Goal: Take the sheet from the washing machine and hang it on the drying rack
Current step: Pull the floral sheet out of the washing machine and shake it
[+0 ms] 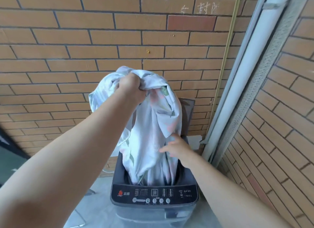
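Down at the bottom of the view sits the top-loading washing machine (153, 194), control panel facing us, tub open. Out of that opening rises the sheet (153, 131), pale with a faint floral print, its lower end down inside the drum, so it is only partly out.

Up the right side comes the right hand (178, 148), fingers spread and straight at the hanging cloth just above the rim. It grips nothing, and it is blurred enough that I can't call firm contact.

Higher up, the left hand (131, 87) is a tight fist around a bunched crown of fabric, arm stretched up and forward, carrying the whole hanging column.

How will it handle? Soft, floppy, no shape of its own, and likely damp and heavier than it looks (it hangs in thick ropey folds). One high fistful looks secure. The sensible second hold is lower on the column, near where the right hand is, gathering a fold to share the weight and free the tail from the drum without snagging the rim.

Behind stands the raised lid (187, 112), then the brick wall (102, 41) and a white pipe (246, 75) in the corner. No drying rack in view.
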Demonstrator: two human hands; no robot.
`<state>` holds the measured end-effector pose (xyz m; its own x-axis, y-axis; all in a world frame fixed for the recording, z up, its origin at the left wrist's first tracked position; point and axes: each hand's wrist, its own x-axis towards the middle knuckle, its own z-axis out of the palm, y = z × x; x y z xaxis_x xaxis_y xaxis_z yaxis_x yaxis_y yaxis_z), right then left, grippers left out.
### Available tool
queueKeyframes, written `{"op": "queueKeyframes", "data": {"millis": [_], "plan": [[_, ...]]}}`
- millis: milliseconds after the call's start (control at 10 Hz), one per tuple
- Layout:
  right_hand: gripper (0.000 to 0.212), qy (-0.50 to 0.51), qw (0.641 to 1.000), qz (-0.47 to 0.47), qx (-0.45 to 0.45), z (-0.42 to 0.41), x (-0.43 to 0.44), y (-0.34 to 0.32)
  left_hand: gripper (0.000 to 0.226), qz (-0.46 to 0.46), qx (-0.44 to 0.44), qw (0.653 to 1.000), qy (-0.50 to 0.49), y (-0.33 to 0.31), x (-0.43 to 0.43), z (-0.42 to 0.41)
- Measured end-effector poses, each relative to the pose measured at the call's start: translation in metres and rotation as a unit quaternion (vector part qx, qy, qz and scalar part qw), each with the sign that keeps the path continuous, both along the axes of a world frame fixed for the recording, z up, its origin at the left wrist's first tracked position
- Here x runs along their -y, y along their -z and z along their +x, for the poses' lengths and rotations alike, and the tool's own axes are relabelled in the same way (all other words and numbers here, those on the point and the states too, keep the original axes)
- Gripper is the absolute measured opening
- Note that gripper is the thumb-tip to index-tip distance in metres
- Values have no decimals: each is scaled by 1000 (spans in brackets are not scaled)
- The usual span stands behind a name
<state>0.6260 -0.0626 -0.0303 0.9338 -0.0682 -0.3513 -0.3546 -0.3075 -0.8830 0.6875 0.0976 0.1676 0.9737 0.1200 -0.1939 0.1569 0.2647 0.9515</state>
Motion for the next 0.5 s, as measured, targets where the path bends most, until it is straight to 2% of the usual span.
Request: {"op": "queueKeyframes", "data": {"millis": [100, 200, 300, 400, 500], "plan": [[24, 39, 999, 8, 35, -7, -18, -6, 55, -129, -12, 992, 3, 23, 0, 26], [21, 84, 995, -27, 56, 2, -12, -24, 24, -78, -33, 996, 14, 26, -8, 16], [22, 86, 993, -8, 84, 19, 9, -64, 52, -22, -76, 997, -6, 23, -9, -6], [23, 155, 967, 86, 184, 39, 38, -132, 52, 74, -87, 993, -25, 28, -10, -19], [32, 274, 902, 129, 307, 49, 71, -227, 104, 56, -103, 991, -65, 48, -28, -9]]}}
